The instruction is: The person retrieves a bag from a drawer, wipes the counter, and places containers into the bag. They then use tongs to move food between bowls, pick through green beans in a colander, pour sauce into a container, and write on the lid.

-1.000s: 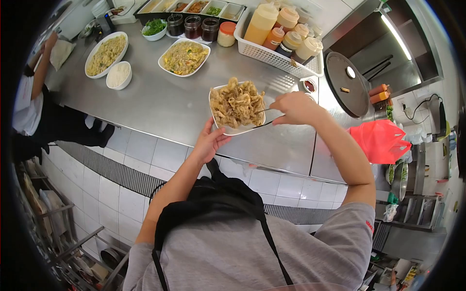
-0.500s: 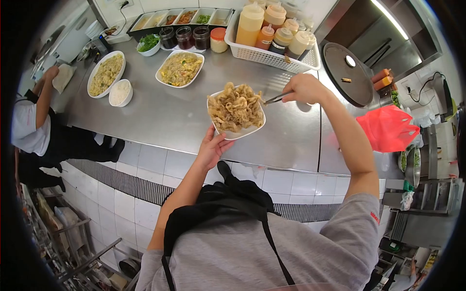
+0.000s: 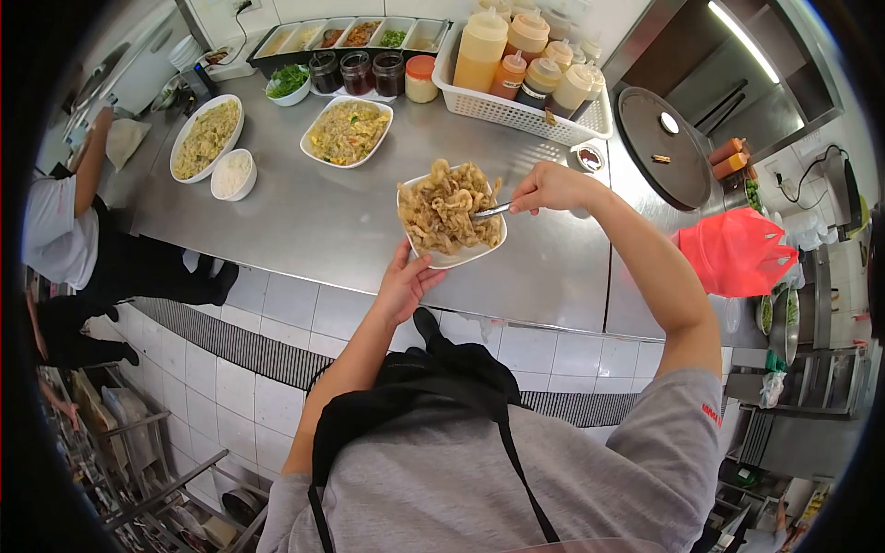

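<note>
My left hand (image 3: 406,284) grips the near left rim of a white square dish (image 3: 475,252), its fingers partly beneath it. A tall heap of golden fried pieces (image 3: 446,205) fills the dish. From the right, my right hand (image 3: 554,187) holds metal tongs (image 3: 494,211) closed in its fingers, and their tips touch the right side of the heap. Behind and to the left stand a square bowl of egg-coloured food (image 3: 348,134), an oval dish of similar food (image 3: 208,138) and a small bowl of white rice (image 3: 233,175).
A white basket (image 3: 516,111) of sauce bottles stands at the back, beside jars and a topping tray (image 3: 348,35). To the right are a round dark lid (image 3: 662,147), a small sauce cup (image 3: 589,159) and a red plastic bag (image 3: 735,251). A co-worker (image 3: 69,221) stands at left.
My right hand has moved left and slightly down, bringing the tong tips onto the heap. The small sauce cup now shows behind it. The co-worker's arm at left has shifted.
</note>
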{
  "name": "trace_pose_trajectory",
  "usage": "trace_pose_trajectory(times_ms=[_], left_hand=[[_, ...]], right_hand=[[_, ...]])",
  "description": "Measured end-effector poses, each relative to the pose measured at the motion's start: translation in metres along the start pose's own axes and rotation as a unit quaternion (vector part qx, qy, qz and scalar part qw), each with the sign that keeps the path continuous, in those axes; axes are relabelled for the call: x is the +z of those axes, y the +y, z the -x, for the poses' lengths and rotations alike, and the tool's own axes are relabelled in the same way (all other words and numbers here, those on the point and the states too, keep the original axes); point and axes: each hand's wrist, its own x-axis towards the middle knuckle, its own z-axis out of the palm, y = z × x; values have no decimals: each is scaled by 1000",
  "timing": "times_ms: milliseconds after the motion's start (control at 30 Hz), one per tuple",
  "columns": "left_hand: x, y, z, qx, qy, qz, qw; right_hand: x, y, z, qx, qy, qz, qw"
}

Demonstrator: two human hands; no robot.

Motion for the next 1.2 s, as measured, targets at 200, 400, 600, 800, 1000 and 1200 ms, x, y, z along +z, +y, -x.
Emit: trace_pose_trajectory(times_ms=[200, 400, 600, 800, 1000, 1200], left_hand=[[3, 1, 0, 0, 1, 5, 1000], [1, 0, 1, 1, 2, 8, 1000], [0, -1, 2, -12, 9, 16, 1000], [2, 5, 0, -9, 13, 16, 1000], [-14, 38, -14, -60, -18, -63, 996], [-33, 89, -36, -137, -68, -134, 979]], right_hand=[[-8, -29, 44, -89, 140, 247, 955], [-10, 6, 30, 90, 148, 56, 983], [11, 9, 23, 124, 151, -6, 981], [6, 1, 23, 73, 196, 6, 978], [-6, -26, 23, 49, 110, 33, 992], [6, 9, -7, 99, 50, -84, 990]])
